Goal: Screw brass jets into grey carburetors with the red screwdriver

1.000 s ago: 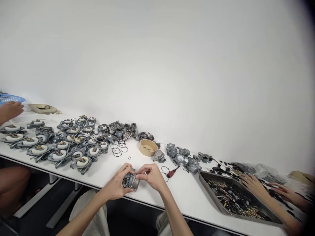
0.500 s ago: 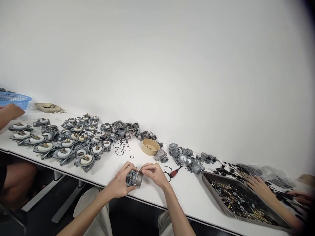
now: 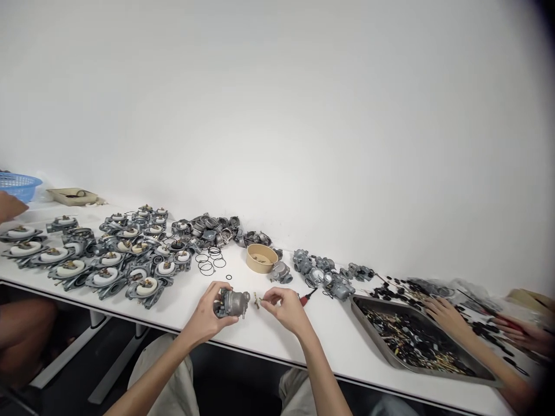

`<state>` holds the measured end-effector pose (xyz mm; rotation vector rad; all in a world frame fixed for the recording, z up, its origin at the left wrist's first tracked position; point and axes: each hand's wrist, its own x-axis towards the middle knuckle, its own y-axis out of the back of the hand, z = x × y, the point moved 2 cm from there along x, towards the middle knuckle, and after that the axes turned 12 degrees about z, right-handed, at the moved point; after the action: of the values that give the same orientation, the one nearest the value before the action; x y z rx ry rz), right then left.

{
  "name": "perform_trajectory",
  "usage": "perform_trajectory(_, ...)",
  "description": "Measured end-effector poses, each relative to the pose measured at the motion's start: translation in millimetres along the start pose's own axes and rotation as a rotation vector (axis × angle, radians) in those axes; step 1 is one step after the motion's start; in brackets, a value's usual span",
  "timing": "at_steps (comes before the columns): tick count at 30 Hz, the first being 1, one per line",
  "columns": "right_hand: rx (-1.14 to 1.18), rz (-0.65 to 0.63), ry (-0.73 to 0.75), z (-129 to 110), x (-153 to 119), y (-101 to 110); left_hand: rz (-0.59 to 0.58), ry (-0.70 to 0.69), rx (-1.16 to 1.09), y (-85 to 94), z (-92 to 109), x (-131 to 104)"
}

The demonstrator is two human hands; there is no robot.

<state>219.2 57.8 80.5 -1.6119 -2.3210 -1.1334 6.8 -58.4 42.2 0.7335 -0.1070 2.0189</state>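
A grey metal carburetor (image 3: 234, 304) is gripped in my left hand (image 3: 207, 312), its rounded bowl turned to the right. Fingertips of my right hand (image 3: 284, 307) pinch a small brass fitting (image 3: 256, 300), held just right of the carburetor and apart from it. Behind my right hand lies a red-handled screwdriver (image 3: 307, 297), partly hidden by it. Beyond my hands stands a round tan tub (image 3: 252, 262) with a few small parts inside. One more carburetor piece (image 3: 281, 273) rests against its right side. A small black ring (image 3: 228, 277) lies on the table.
Rows of opened carburetors with white floats (image 3: 104, 276) cover the table's left. Metal bowls (image 3: 212, 228) are heaped along the wall near thin black gaskets (image 3: 210, 261). Closed carburetors (image 3: 323, 274) and a metal tray (image 3: 381, 352) of small parts lie right. Co-workers' hands (image 3: 446, 318) show at both sides.
My right hand has drawn away to the right from the carburetor, with the brass fitting now visible in its fingers. My left hand has shifted slightly left and tipped the carburetor.
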Motion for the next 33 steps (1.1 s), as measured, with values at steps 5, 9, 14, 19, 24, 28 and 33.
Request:
perform_trajectory(5,-0.226,0.082,0.031,20.3,-18.0,-14.1,-0.06,0.141,-0.278,3.7,-8.5,6.4)
perform_trajectory(9,-0.356,0.121,0.068,23.4,-19.3,-27.6,-0.027,0.161,-0.405,5.2,-12.4,6.5)
perform_trajectory(14,-0.164,0.168,0.1,0.7,-24.7,-35.2,-0.006,0.151,-0.393,3.2,-17.3,5.1)
perform_trajectory(19,0.109,0.18,0.098,-26.9,-36.5,-49.2,0.008,0.164,-0.455,-1.1,-21.9,4.2)
perform_trajectory(24,0.073,0.234,0.125,-25.5,-39.3,-59.5,0.081,0.134,-0.421,-4.3,-23.3,1.3)
perform_trajectory(28,0.0,0.274,0.193,-19.6,-41.8,-60.6,0.089,0.086,-0.285,-6.3,-19.2,-2.3)
perform_trajectory(33,-0.003,0.263,0.209,-13.7,-42.4,-62.4,0.082,0.063,-0.197,-9.8,-16.1,-5.8)
